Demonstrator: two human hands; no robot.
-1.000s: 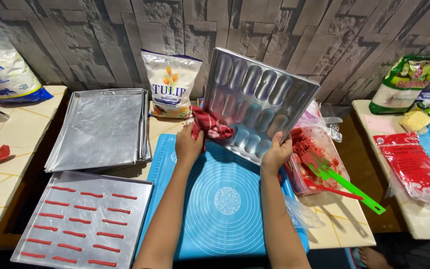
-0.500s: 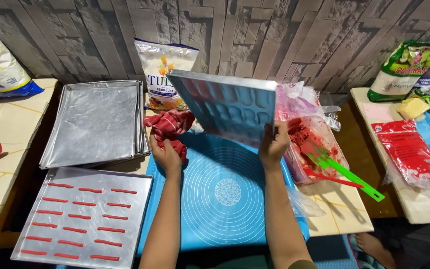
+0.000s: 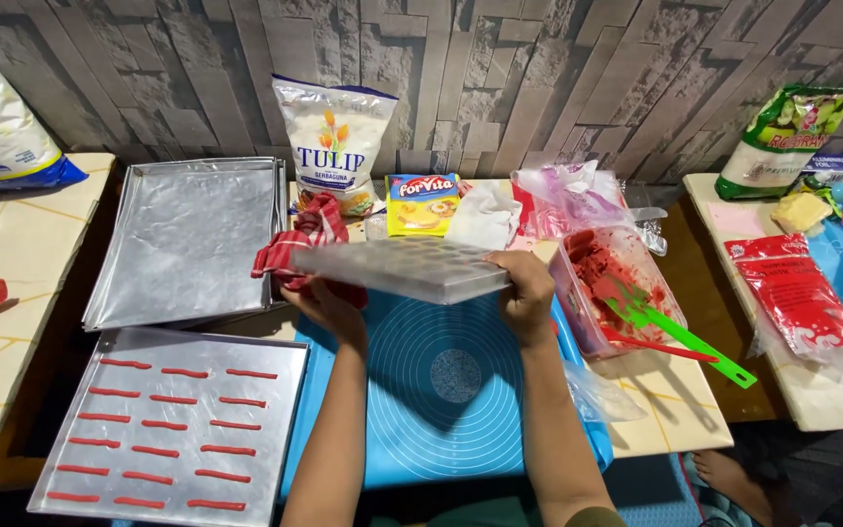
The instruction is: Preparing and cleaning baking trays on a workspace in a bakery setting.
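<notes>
I hold a dimpled metal mould tray (image 3: 397,268) nearly flat above a blue silicone baking mat (image 3: 446,390). My right hand (image 3: 524,293) grips the tray's right edge. My left hand (image 3: 329,303) is under its left edge and also holds a red checked cloth (image 3: 300,244) against it. A clear tub of red dough (image 3: 607,283) with a green spatula (image 3: 680,332) sits just right of my right hand.
A baking tray with rows of red dough strips (image 3: 173,425) lies at the lower left, empty stacked trays (image 3: 192,239) behind it. A flour bag (image 3: 334,141), a yellow box (image 3: 421,203) and a white cloth (image 3: 485,217) stand at the back. A red packet (image 3: 797,288) lies right.
The mould tray has swung down from standing upright and tilted to lying almost level over the mat. Both hands and the red cloth came down with it.
</notes>
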